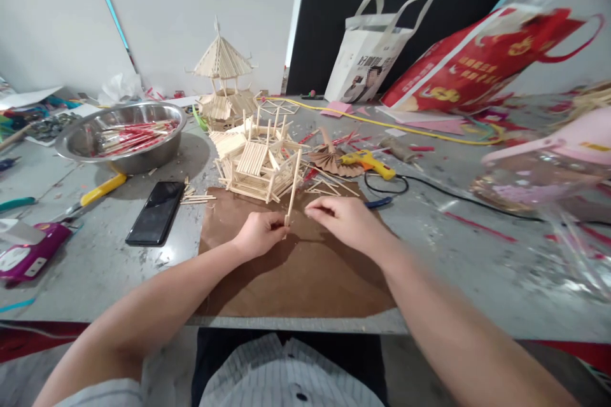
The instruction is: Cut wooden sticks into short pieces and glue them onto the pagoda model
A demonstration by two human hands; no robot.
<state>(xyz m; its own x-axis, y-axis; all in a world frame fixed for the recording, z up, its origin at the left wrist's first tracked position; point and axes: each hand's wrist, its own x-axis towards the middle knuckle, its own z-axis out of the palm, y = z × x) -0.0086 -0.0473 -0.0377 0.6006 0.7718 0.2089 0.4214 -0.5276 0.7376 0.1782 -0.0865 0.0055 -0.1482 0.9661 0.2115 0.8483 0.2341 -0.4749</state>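
Note:
My left hand (261,233) is closed on the lower end of a pale wooden stick (294,186), which stands nearly upright above a brown sheet (296,280). Just right of the stick, my right hand (341,219) has its thumb and fingertips pressed together; whatever they may hold is too small to make out. Behind my left hand sits a small model (252,162) built of wooden sticks, with slatted panels and upright posts. A taller stick pavilion (219,73) with a pointed roof stands farther back.
At the left are a metal bowl (71,143) of sticks, a black phone (156,213), yellow-handled pliers (102,189) and a purple power strip (38,254). A yellow glue gun (370,162) with a black cord lies at the right. Two bags stand behind.

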